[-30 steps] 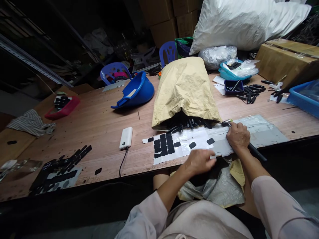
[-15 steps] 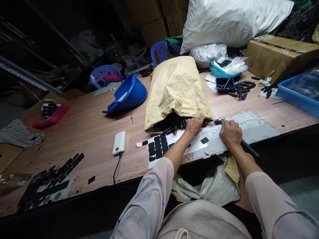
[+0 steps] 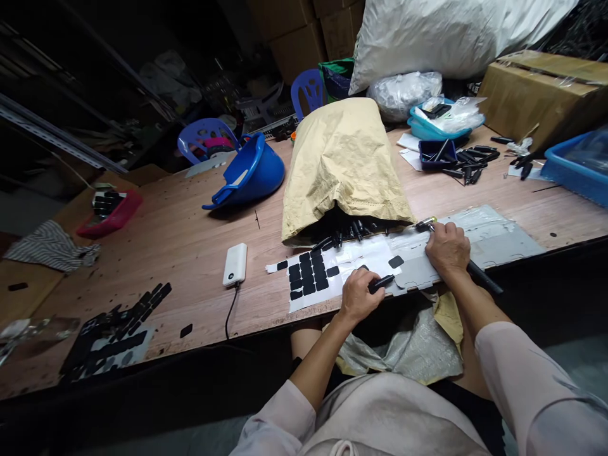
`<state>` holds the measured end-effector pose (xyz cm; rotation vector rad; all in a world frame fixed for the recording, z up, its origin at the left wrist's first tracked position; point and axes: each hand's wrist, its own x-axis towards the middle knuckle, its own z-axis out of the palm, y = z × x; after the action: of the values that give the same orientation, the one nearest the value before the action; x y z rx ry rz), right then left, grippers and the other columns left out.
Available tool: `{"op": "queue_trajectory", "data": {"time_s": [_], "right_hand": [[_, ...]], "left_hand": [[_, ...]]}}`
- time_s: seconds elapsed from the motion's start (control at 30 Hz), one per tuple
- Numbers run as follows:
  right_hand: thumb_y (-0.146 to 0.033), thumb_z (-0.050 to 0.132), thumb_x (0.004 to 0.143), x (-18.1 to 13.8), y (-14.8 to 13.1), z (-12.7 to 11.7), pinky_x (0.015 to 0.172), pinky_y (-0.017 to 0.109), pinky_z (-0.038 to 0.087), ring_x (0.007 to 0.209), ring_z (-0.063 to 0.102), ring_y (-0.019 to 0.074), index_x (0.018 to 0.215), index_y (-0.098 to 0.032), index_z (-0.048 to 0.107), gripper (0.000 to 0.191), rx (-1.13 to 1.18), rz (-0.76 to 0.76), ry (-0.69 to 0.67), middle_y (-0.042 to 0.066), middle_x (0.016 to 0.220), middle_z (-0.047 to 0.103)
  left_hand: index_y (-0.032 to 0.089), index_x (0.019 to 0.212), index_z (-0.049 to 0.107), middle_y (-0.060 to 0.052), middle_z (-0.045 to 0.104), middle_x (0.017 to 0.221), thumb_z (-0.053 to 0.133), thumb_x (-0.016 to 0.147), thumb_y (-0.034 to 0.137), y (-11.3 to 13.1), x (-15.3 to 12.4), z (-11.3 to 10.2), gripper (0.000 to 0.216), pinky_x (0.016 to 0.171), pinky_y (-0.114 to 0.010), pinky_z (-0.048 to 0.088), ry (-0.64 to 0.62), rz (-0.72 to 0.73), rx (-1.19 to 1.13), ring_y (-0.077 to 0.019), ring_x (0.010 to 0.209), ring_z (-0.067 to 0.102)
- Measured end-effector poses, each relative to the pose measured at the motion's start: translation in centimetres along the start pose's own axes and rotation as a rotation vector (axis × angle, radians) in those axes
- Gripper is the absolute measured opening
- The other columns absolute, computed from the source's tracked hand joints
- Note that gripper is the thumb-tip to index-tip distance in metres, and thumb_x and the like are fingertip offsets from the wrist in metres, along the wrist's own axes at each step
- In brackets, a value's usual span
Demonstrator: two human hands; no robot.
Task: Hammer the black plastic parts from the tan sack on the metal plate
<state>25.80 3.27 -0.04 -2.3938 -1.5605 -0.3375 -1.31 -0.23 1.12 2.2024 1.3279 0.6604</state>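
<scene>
My left hand (image 3: 360, 295) is closed around a short black tube-like piece (image 3: 381, 283), held just above the front edge of the table. My right hand (image 3: 449, 248) grips a tool with a long black handle (image 3: 484, 277) and a metal and yellowish end (image 3: 426, 223); its exact kind is unclear. A tan sack (image 3: 339, 171) lies with its mouth toward me, and several black pieces (image 3: 354, 229) show inside. Below it, a white sheet (image 3: 308, 304) carries rows of black rounded patches (image 3: 308, 273). A grey board (image 3: 503, 244) lies under my right hand.
A white power bank (image 3: 235, 264) with a cable sits left of the sheet. Behind are a blue basin (image 3: 259, 171), a dark blue tray (image 3: 436, 163), loose black pieces (image 3: 470, 166) and a cardboard box (image 3: 541, 101). More black parts (image 3: 118, 332) lie at the left.
My left hand has drawn back from the sack's mouth toward the table edge and now holds a black tube-like piece. My right hand keeps its grip in about the same place.
</scene>
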Motion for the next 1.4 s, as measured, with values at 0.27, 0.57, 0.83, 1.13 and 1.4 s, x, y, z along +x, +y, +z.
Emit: {"op": "queue_trajectory", "data": {"time_s": [0.27,0.57,0.83,1.13,1.4], "right_hand": [[-0.028,0.041,0.106,0.0,0.2,-0.2,0.075,0.036,0.031,0.101,0.053,0.0293,0.128,-0.013,0.068,0.038,-0.013,-0.004,-0.012,0.019,0.112,0.065],[-0.030,0.043,0.104,0.2,0.7,0.1,0.076,0.037,0.035,0.096,0.052,0.0286,0.128,-0.014,0.071,0.039,0.063,-0.006,0.006,0.018,0.110,0.065],[-0.030,0.051,0.100,-1.6,0.5,-1.9,0.087,0.041,0.051,0.097,0.059,0.0279,0.126,-0.020,0.073,0.036,0.428,-0.081,0.144,0.013,0.103,0.067],[-0.035,0.054,0.107,-11.7,-4.5,-7.2,0.084,0.037,0.060,0.089,0.072,0.0227,0.126,-0.024,0.074,0.030,0.869,-0.316,-0.056,0.008,0.099,0.076],[-0.034,0.050,0.110,-13.5,-5.2,-6.7,0.084,0.036,0.060,0.089,0.073,0.0224,0.131,-0.025,0.072,0.032,0.810,-0.376,-0.033,0.008,0.097,0.075]], "left_hand": [[0.023,0.092,0.078,-0.002,0.068,0.086,0.085,0.080,0.016,-1.6,-0.1,1.1,0.016,0.083,-0.034,0.051,0.043,0.067,-0.097,-0.0215,0.087,0.063],[0.023,0.091,0.078,-0.001,0.067,0.084,0.087,0.080,0.019,-1.7,-0.1,1.2,0.015,0.080,-0.033,0.051,0.032,0.056,-0.095,-0.0213,0.085,0.063],[0.023,0.090,0.079,-0.002,0.068,0.084,0.089,0.080,0.021,-1.6,0.1,1.3,0.014,0.082,-0.034,0.053,0.038,0.052,-0.109,-0.0216,0.086,0.064],[0.023,0.088,0.081,0.000,0.066,0.082,0.093,0.076,0.022,-1.7,0.3,1.2,0.016,0.080,-0.033,0.052,-0.011,-0.012,-0.169,-0.0201,0.084,0.063],[0.024,0.086,0.080,0.000,0.065,0.081,0.092,0.077,0.021,-1.7,0.5,1.2,0.016,0.082,-0.033,0.051,-0.019,-0.003,-0.173,-0.0204,0.085,0.062]]}}
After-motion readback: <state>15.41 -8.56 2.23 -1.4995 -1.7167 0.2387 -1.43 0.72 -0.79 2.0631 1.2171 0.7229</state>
